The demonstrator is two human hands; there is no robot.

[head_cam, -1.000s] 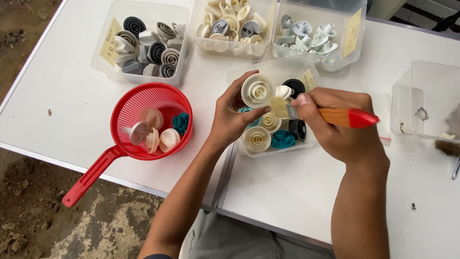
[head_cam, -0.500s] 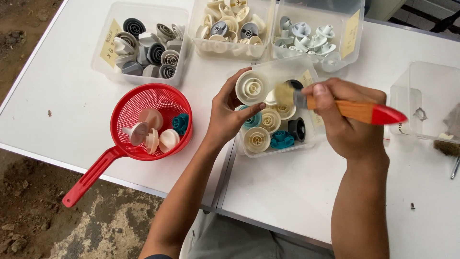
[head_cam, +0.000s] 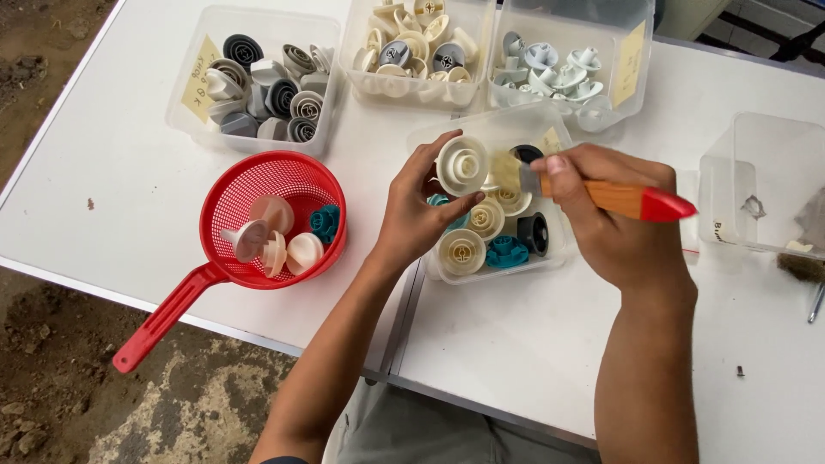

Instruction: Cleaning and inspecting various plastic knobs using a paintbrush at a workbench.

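While held over the clear tub (head_cam: 447,268) at frame centre, cream round knob (head_cam: 461,164) pinched in fingers of left hand (head_cam: 418,212). Right hand (head_cam: 612,215) closed around wooden-handled brush (head_cam: 601,194) with red tip, bristles touching knob's right edge. Left of centre on white bench (head_cam: 112,198), red strainer (head_cam: 258,225) with pale and teal knobs. Along top edge, three clear tubs of grey, cream and pale blue knobs.

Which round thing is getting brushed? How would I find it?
Start at the white table and find the clear tub nearest the person, below three fuller tubs. Over it, the left hand holds up a cream disc with raised rings. It alone is lifted, with the paintbrush in the right hand touching it.
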